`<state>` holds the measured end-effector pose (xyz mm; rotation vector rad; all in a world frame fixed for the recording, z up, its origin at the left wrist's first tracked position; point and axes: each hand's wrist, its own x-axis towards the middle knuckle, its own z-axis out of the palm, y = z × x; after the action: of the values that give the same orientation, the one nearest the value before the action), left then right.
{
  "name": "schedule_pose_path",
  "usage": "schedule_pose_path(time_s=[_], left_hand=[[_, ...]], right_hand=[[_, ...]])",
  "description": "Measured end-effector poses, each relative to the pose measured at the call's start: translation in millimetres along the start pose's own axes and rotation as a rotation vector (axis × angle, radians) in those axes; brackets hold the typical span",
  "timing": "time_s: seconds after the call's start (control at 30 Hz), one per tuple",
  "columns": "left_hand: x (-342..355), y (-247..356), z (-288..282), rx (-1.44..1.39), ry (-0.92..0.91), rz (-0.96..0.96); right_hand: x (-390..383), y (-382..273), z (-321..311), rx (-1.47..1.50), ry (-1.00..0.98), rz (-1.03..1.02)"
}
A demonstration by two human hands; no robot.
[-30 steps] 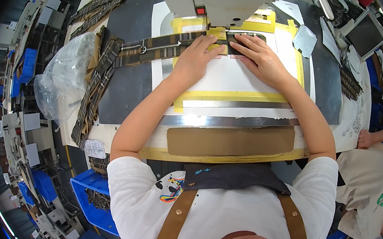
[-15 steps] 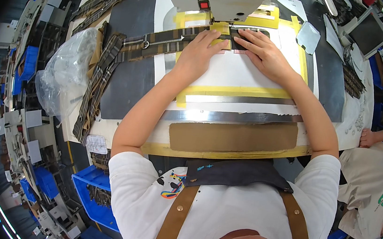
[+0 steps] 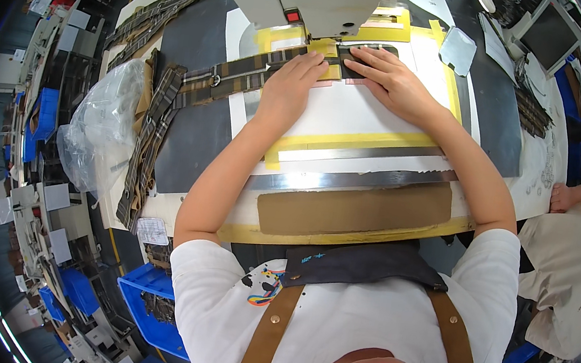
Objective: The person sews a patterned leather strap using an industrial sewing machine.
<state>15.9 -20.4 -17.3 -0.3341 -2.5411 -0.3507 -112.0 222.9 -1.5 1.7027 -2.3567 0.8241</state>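
Note:
A dark plaid fabric strip (image 3: pixel 242 70) with a zipper and a metal ring runs from the left to beneath the white sewing machine head (image 3: pixel 318 2). My left hand (image 3: pixel 288 88) lies on its right part, fingers stretched out and pressed down beside a yellow piece (image 3: pixel 324 46) under the head. To the right, my right hand (image 3: pixel 398 85) rests flat with spread fingertips on the strip's dark end. Both hands hold the fabric against a white sheet (image 3: pixel 355 117) edged with yellow tape. The machine head hides the needle area.
More plaid strips (image 3: pixel 149 137) hang over the table's left side, near a clear plastic bag (image 3: pixel 103 124). A brown pad (image 3: pixel 355 209) lies along the front edge. A blue crate (image 3: pixel 155 302) stands below left. At right, another person's hand (image 3: pixel 562 198) rests near the table.
The whole view has shifted slightly, with the machine head now further left. Both hands stay flat on the strip, with little change in their pose.

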Motion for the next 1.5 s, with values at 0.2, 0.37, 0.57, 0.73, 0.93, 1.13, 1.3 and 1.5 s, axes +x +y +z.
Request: schedule_pose_path(time_s=[0.2,0.37,0.57,0.73,0.93,1.13,1.3,1.5], left_hand=[[2.2,2.0,0.2,-0.014,-0.001,-0.011],[1.9,2.3,2.0,-0.025,0.034,0.008],[4.3,-1.8,2.1,-0.047,0.016,0.001],[5.5,-5.9,3.0,-0.043,0.012,0.010],[8.7,-10.4,0.7,-0.100,-0.047,-0.020],[10.0,-16.7,0.2,-0.108,-0.055,0.023],[14.9,-18.3,-1.9,-0.059,-0.065,0.039],[20.0,-20.8,-0.2,-0.049,-0.029,0.074]], right_hand=[[-1.5,1.1,-0.5,-0.021,0.014,-0.014],[-1.8,2.3,-0.8,-0.026,0.024,-0.036],[0.5,5.8,0.5,0.008,-0.043,0.020],[2.9,9.7,3.7,0.003,-0.034,0.008],[5.7,15.9,7.3,-0.027,0.021,-0.025],[8.0,20.1,11.5,-0.015,0.065,-0.040],[10.4,27.5,12.1,0.011,0.039,-0.022],[12.3,32.1,16.9,0.024,0.047,-0.004]])
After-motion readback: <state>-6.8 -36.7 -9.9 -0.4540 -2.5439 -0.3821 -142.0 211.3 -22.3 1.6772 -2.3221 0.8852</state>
